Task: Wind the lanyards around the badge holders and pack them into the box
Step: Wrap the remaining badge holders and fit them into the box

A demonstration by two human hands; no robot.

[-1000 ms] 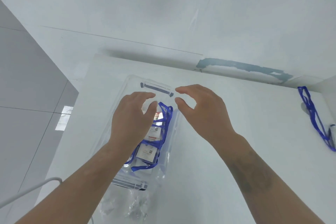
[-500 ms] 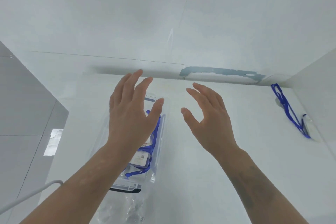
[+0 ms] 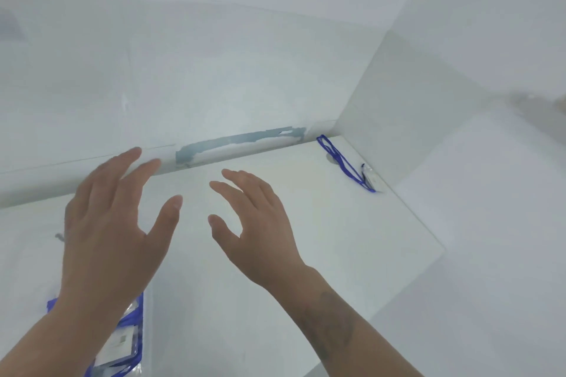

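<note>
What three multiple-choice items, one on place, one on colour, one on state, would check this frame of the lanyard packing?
1. Where does the loose lanyard lie?
A. far right corner of the table
B. in the box
C. across the left hand

2. What colour is that lanyard?
A. red
B. blue
C. black

3. What are the two hands doing?
A. both pinch a lanyard
B. one grips the box
C. both open, holding nothing

Key: 1 A, it lies by the wall corner, far from the box at lower left. 2 B, its strap is plainly blue. 3 C, the left hand and right hand hover with fingers spread and nothing in them.
</note>
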